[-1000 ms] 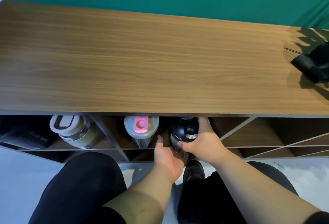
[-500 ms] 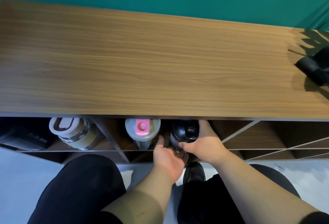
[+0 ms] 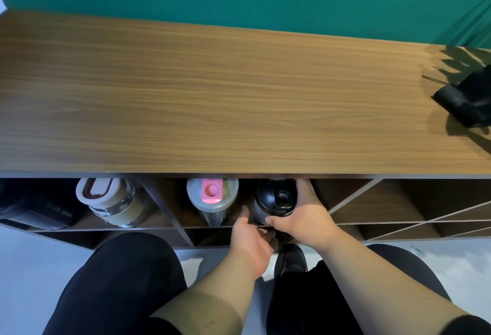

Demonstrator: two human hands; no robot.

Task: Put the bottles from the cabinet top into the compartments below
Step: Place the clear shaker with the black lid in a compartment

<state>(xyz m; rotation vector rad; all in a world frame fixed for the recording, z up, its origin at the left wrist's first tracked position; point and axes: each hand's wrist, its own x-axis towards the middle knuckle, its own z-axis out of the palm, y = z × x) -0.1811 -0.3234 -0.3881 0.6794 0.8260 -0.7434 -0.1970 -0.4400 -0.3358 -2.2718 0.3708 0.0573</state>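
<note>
A black-lidded bottle (image 3: 276,199) stands in the middle compartment under the wooden cabinet top (image 3: 212,100). My right hand (image 3: 305,215) wraps around its right side and front. My left hand (image 3: 252,239) cups the bottle's lower left side, thumb up along it. Beside it to the left in the same compartment is a grey-lidded bottle with a pink cap (image 3: 212,199). A clear bottle with a white lid (image 3: 111,201) leans in the compartment further left. The bottom of the black bottle is hidden by my hands.
A black object (image 3: 467,100) lies at the right end of the cabinet top. Dark items (image 3: 34,207) fill the far-left compartment. Compartments with slanted dividers (image 3: 372,201) open to the right. My knees and a black shoe (image 3: 291,260) are below, on a pale floor.
Both hands stay on the black bottle; it has barely shifted. The view has drifted slightly, so the cabinet sits a little lower in the frame.
</note>
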